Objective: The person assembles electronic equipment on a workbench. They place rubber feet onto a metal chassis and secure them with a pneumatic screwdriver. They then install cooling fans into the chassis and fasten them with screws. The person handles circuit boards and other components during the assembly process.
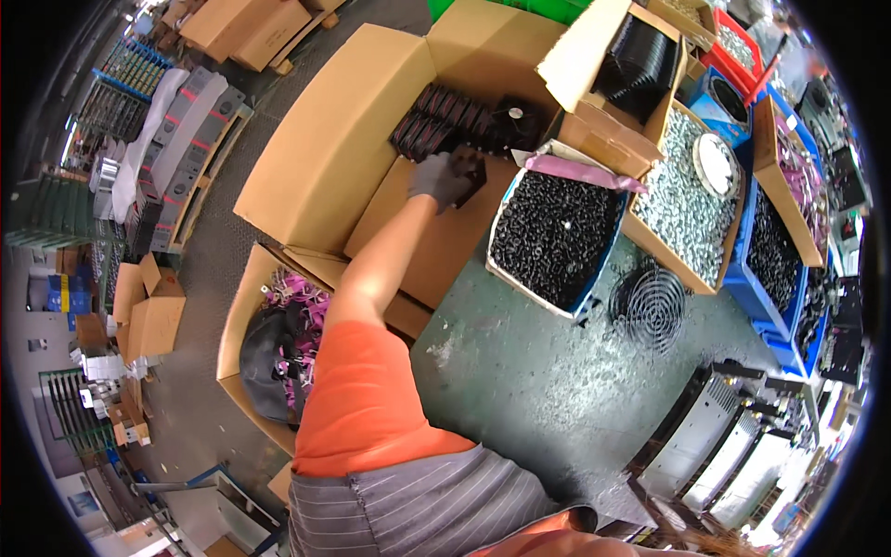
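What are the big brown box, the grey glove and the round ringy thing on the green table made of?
The big box looks like plain matte cardboard: brown with folding flaps. The glove seems to be fabric, dull and close-fitting. The round grille is probably dark metal wire, given its thin rings, though plastic is possible.

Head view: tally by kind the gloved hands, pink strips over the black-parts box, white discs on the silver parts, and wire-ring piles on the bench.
Gloved hand: 1
Pink strip: 1
White disc: 1
Wire-ring pile: 1
Total: 4
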Demonstrator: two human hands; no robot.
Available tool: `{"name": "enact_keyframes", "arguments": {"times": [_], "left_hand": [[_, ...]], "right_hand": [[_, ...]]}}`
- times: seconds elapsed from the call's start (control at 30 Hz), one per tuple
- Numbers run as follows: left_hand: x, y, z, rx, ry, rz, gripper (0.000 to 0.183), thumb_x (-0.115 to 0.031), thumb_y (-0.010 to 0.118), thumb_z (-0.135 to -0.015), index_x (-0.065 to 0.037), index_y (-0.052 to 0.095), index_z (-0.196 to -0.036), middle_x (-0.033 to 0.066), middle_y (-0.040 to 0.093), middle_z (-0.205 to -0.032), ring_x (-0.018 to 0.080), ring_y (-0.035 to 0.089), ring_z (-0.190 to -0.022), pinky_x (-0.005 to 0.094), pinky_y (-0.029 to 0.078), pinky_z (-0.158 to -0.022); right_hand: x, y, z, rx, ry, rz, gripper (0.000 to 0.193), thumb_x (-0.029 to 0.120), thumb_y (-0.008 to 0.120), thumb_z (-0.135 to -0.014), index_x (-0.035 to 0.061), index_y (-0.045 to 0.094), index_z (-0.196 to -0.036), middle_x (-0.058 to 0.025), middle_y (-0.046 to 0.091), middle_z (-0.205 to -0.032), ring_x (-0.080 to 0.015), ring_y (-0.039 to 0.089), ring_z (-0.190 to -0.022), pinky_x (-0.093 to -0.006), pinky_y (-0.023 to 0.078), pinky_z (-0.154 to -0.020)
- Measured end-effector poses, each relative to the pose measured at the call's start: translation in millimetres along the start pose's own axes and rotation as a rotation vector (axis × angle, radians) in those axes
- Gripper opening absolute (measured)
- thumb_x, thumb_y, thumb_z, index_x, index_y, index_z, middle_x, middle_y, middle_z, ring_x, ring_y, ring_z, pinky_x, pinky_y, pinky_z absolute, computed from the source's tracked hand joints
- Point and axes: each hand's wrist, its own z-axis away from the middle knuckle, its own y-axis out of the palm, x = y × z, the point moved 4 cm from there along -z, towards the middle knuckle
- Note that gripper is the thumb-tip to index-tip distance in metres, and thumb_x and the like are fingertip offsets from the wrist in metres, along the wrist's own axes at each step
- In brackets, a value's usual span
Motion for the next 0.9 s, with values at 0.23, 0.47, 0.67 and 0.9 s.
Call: {"name": "enact_keyframes", "arguments": {"times": [0.23,0.47,0.67,0.9], "left_hand": [[35.4,-139.2,83.5,-0.287,-0.069,0.492,0.028,-0.025,0.066,-0.082,-0.001,0.06,-0.094,0.0117,0.066,-0.089,0.0168,0.065,-0.087,0.0333,0.053,-0.073],[-84.6,-237.8,166.6,-0.017,0.402,1.409,0.048,-0.023,0.05,-0.09,0.002,0.048,-0.13,0.0144,0.058,-0.124,0.0258,0.058,-0.113,0.0418,0.046,-0.098],[-251.2,-159.1,250.5,0.589,0.768,0.931,0.034,-0.029,0.056,-0.09,-0.002,0.056,-0.111,0.0057,0.06,-0.1,0.0105,0.058,-0.089,0.0267,0.048,-0.077],[-370.7,-29.7,306.8,0.778,1.105,0.539,0.036,-0.03,0.058,-0.091,0.0,0.055,-0.11,0.0112,0.062,-0.087,0.0134,0.056,-0.083,0.0297,0.047,-0.077]], "right_hand": [[-15.5,-12.4,10.4,-0.066,0.0,-0.098,0.055,0.038,0.036,-0.097,-0.0103,0.058,-0.114,-0.0212,0.063,-0.11,-0.031,0.063,-0.096,-0.0382,0.053,-0.083],[-17.8,-5.3,13.7,-0.11,0.097,-0.232,0.049,0.028,0.039,-0.095,-0.0127,0.06,-0.113,-0.0223,0.063,-0.112,-0.0317,0.062,-0.101,-0.0396,0.051,-0.088],[40.6,-45.4,-13.3,-0.059,-0.228,0.068,0.035,0.017,0.043,-0.092,-0.0087,0.06,-0.11,-0.0231,0.061,-0.115,-0.0363,0.058,-0.109,-0.046,0.044,-0.097],[-29.7,-146.5,82.2,-0.301,0.229,0.119,0.034,0.015,0.044,-0.094,-0.0045,0.058,-0.118,-0.0182,0.059,-0.122,-0.0296,0.054,-0.117,-0.0408,0.036,-0.105]]}}
